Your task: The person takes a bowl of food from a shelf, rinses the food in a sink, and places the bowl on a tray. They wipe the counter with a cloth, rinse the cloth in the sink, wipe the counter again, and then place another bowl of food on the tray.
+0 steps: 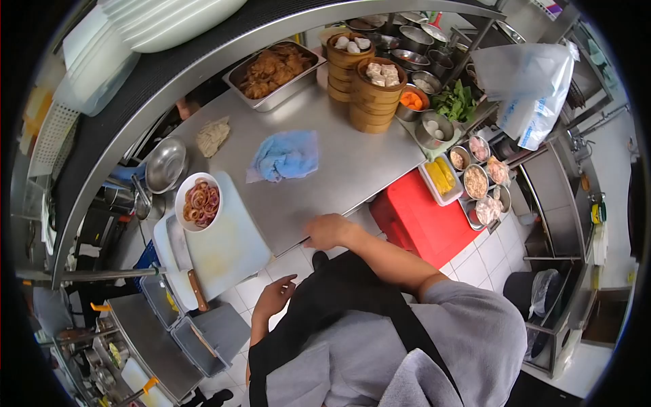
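Note:
My right hand (327, 232) is over the front edge of the steel worktable (295, 217), back upward, its fingers curled down and mostly hidden. Lower and to the left, my left hand (277, 295) hangs in front of my black apron, fingers apart and nothing in it. Nearest to it is a white cutting board (237, 237). On the board stand a white bowl of sliced red onions (202, 203) and a knife with a wooden handle (197, 290). A crumpled blue cloth (285, 156) lies on the table beyond my right hand.
At the back are a steel pan of browned food (278, 71) and bamboo steamers (376, 102) with dumplings. A red box (427, 220) and small containers of ingredients (476, 182) are at the right. A metal shelf (224, 41) arches overhead.

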Demonstrator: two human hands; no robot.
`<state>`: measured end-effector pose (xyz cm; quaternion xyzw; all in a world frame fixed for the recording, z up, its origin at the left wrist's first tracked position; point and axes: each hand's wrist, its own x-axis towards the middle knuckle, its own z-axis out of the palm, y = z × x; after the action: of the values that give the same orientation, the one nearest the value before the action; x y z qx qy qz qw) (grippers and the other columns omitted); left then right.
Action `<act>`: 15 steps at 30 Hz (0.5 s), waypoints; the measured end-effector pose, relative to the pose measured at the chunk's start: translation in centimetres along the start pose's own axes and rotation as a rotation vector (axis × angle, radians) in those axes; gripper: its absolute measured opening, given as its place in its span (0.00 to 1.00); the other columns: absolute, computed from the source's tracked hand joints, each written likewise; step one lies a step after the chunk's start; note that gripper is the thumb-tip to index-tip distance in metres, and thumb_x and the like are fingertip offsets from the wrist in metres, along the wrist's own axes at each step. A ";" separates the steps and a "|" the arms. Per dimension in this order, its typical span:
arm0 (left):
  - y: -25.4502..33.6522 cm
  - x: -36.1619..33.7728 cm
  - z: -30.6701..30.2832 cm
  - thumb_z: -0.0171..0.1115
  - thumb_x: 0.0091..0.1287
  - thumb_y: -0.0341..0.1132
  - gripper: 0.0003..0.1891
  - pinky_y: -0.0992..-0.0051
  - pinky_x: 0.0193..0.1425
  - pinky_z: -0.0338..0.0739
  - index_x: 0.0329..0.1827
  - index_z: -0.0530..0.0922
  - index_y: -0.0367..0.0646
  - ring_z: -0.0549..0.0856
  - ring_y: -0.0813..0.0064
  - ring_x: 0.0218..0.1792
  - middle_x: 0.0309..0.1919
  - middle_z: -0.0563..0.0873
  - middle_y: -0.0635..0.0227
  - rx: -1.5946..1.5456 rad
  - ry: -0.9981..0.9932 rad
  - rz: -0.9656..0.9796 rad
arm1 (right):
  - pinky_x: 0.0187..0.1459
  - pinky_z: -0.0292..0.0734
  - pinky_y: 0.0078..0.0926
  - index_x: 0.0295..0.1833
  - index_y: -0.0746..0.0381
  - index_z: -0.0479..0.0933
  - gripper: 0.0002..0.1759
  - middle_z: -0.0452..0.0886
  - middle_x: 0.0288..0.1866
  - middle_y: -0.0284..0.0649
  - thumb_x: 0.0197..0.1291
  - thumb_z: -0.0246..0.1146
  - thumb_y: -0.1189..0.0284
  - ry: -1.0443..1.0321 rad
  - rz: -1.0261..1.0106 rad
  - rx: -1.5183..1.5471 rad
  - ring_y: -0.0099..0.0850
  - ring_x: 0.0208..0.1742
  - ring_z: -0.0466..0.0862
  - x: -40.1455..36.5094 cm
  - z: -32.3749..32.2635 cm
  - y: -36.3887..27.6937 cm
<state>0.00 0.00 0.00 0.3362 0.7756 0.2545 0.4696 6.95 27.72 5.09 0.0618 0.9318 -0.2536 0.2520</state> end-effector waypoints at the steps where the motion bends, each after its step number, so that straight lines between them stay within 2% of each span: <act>1: 1.0 0.8 0.1 0.62 0.71 0.41 0.20 0.67 0.51 0.81 0.64 0.80 0.48 0.89 0.63 0.43 0.46 0.89 0.58 -0.014 0.039 0.054 | 0.58 0.79 0.45 0.51 0.62 0.84 0.24 0.85 0.52 0.51 0.63 0.64 0.52 0.035 -0.011 -0.004 0.49 0.56 0.84 -0.6 0.5 0.5; 2: 2.0 1.6 0.2 0.62 0.72 0.40 0.19 0.67 0.50 0.81 0.63 0.81 0.47 0.89 0.64 0.43 0.46 0.89 0.57 -0.029 0.080 0.107 | 0.55 0.80 0.45 0.45 0.65 0.86 0.24 0.87 0.46 0.51 0.61 0.65 0.52 0.071 -0.025 -0.010 0.49 0.51 0.86 -1.1 0.8 1.0; 3: 2.7 0.3 -3.0 0.62 0.72 0.40 0.19 0.67 0.50 0.81 0.63 0.81 0.47 0.89 0.64 0.43 0.46 0.89 0.57 0.031 0.084 0.074 | 0.55 0.80 0.45 0.45 0.65 0.86 0.24 0.87 0.46 0.51 0.61 0.65 0.52 0.106 -0.059 0.040 0.49 0.51 0.86 0.2 0.8 -1.0; 6: 7.9 3.2 -2.2 0.60 0.73 0.35 0.17 0.69 0.48 0.81 0.63 0.81 0.45 0.88 0.63 0.43 0.48 0.88 0.57 -0.012 0.196 0.233 | 0.53 0.81 0.46 0.44 0.66 0.86 0.23 0.87 0.45 0.52 0.62 0.65 0.54 -0.007 -0.086 -0.007 0.49 0.49 0.87 -2.2 -0.4 0.9; 7: 9.4 3.7 -2.0 0.60 0.73 0.35 0.17 0.69 0.48 0.81 0.63 0.81 0.45 0.88 0.63 0.43 0.48 0.88 0.57 -0.020 0.194 0.230 | 0.53 0.80 0.46 0.44 0.66 0.85 0.23 0.87 0.44 0.51 0.62 0.65 0.55 -0.043 -0.103 -0.014 0.49 0.49 0.86 -3.2 -1.5 0.7; 9: 12.6 5.4 -2.3 0.60 0.73 0.35 0.17 0.69 0.48 0.81 0.63 0.80 0.43 0.88 0.63 0.42 0.48 0.88 0.56 0.011 0.307 0.364 | 0.52 0.80 0.46 0.45 0.66 0.85 0.22 0.87 0.43 0.51 0.62 0.65 0.55 -0.072 -0.126 -0.037 0.49 0.48 0.86 -4.2 -3.7 1.7; 10: 15.4 6.2 -2.0 0.60 0.72 0.34 0.18 0.69 0.49 0.81 0.63 0.79 0.42 0.88 0.62 0.43 0.48 0.88 0.56 -0.035 0.300 0.397 | 0.54 0.79 0.45 0.50 0.65 0.83 0.22 0.86 0.47 0.51 0.63 0.65 0.56 -0.065 -0.134 -0.024 0.49 0.51 0.85 -4.9 -4.7 3.1; 11: 16.2 7.2 -1.9 0.60 0.72 0.34 0.18 0.69 0.49 0.81 0.63 0.79 0.42 0.88 0.62 0.43 0.48 0.88 0.56 -0.041 0.313 0.390 | 0.56 0.78 0.44 0.54 0.64 0.81 0.23 0.85 0.50 0.51 0.63 0.64 0.57 -0.055 -0.136 -0.009 0.49 0.55 0.84 -5.3 -5.4 4.0; 13: 17.4 8.5 -1.2 0.60 0.72 0.33 0.19 0.69 0.48 0.81 0.64 0.79 0.42 0.88 0.66 0.43 0.47 0.88 0.56 -0.044 0.210 0.377 | 0.57 0.78 0.44 0.55 0.64 0.81 0.23 0.85 0.50 0.51 0.63 0.64 0.57 -0.021 -0.154 0.002 0.49 0.54 0.84 -6.8 -6.4 6.1; 15: 18.7 9.8 -0.5 0.60 0.73 0.34 0.19 0.70 0.49 0.81 0.65 0.78 0.43 0.87 0.67 0.43 0.47 0.88 0.57 -0.043 0.203 0.349 | 0.57 0.78 0.44 0.56 0.64 0.81 0.24 0.85 0.50 0.51 0.64 0.64 0.57 0.020 -0.166 0.012 0.50 0.54 0.84 -8.6 -7.6 8.8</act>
<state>1.61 19.44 8.02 0.4280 0.7435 0.3809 0.3448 13.23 39.29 11.18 -0.0116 0.9346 -0.2788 0.2204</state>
